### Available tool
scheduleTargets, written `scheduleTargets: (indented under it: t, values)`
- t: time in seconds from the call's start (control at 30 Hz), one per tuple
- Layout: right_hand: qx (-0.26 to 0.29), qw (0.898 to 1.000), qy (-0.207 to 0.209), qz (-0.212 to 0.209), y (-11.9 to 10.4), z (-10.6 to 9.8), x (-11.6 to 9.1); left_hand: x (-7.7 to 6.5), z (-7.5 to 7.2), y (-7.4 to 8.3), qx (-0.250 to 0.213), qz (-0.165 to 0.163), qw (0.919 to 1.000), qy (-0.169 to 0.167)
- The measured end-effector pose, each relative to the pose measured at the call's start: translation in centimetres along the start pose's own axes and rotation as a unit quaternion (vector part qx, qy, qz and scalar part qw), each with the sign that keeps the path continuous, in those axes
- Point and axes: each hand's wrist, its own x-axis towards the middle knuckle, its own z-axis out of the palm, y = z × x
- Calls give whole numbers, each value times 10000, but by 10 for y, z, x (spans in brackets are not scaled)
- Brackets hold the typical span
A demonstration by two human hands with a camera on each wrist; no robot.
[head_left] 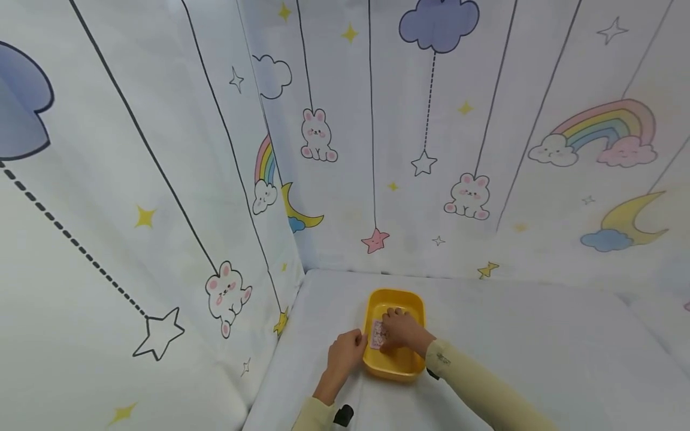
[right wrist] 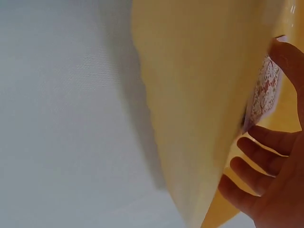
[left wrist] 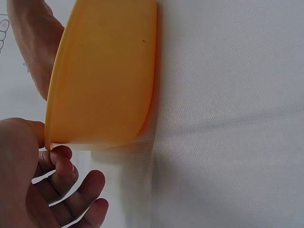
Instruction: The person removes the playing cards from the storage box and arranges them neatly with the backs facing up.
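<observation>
1. The left hand pinched the yellow tray by its left rim.
2. The right hand reached inside, gripping the pink pack between thumb and forefinger, near the tray's left edge; whether it was lifted could not be told.
3. The step seemed to be handling the pack in the tray; the next move likely called for a firm pinch and a steady rim.

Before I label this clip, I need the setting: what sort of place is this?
Probably a screened-off work corner: sheets printed with rabbits and rainbows border a white table bearing a yellow tray.
</observation>
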Motion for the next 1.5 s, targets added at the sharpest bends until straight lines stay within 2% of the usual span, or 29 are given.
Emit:
scheduleTargets:
  t: [0.17,0.23,0.3,0.37,0.43,0.57,0.7,0.77,0.8,0.93,1.1,1.23,1.3,1.4,1.5]
  values:
    - [-214,9990,337,-195,0,7,1,0,0,-2,43,-44,10000,-14]
    - [-122,9988,444,-194,0,9,2,-1,0,-2,62,-42,10000,-48]
    - [299,9980,534,-147,0,10,3,-1,0,-2,70,-7,10000,-46]
    - [1081,9921,624,-80,2,10,4,-2,1,-2,61,-12,10000,-54]
    - [2165,9740,668,65,4,8,5,-1,1,-1,33,0,10000,-29]
    - [3855,9192,718,363,13,0,1,0,4,0,17,-34,10000,-46]
    - [4897,8675,696,537,26,-13,-12,1,6,1,80,1,10000,-37]
    - [5233,8469,725,603,36,-19,-19,1,5,1,89,93,9999,29]
    - [5368,8381,752,614,43,-22,-23,1,5,1,92,164,9998,82]
    - [5612,8193,894,757,75,-28,-44,0,1,0,71,259,9995,151]
    - [5832,7981,1036,1107,113,-19,-74,-1,-1,-4,97,166,9997,119]
    - [5846,7913,1072,1433,131,-1,-94,-2,-4,-4,87,134,9998,129]
    - [5789,7933,1061,1559,135,10,-101,-1,-5,-2,84,104,9999,106]
    - [5638,8008,1069,1714,136,28,-107,-2,-6,0,88,93,9999,76]
    - [5320,8179,1081,1906,137,45,-108,-4,-3,2,108,101,9999,16]
